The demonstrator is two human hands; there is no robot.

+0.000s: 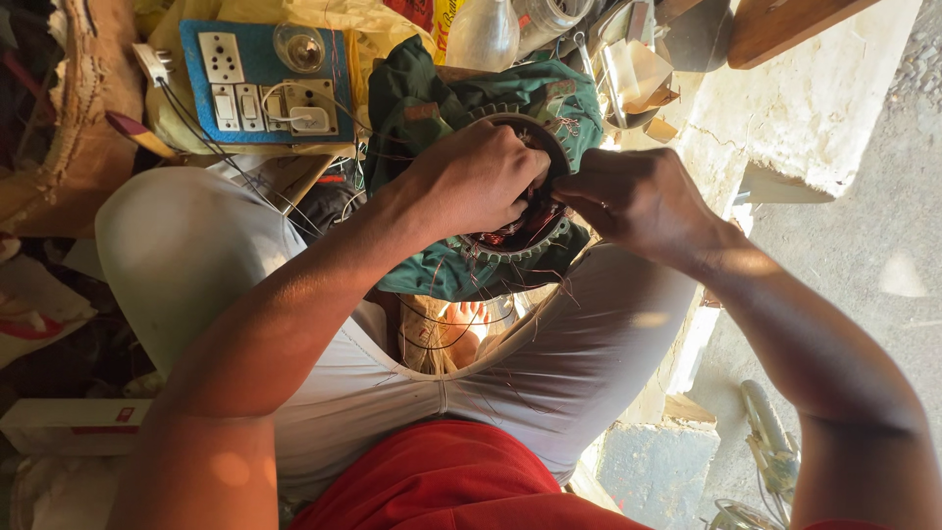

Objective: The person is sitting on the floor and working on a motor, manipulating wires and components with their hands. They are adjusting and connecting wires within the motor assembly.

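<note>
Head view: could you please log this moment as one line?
left hand: gripping round toothed stator | right hand: fingers at its windings | stator: on green cloth, lap

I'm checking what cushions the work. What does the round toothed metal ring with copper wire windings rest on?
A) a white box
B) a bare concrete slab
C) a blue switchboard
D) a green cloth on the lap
D: the round toothed metal ring lies on a crumpled green cloth across the person's lap, with both hands on it.

Seated worker in pale trousers and a red top

Both forearms are bare, no sleeves reaching them; light grey trousers (549, 373) cover the folded legs, a red garment (451, 481) shows nearest, and one foot (466, 324) is bare.
</note>
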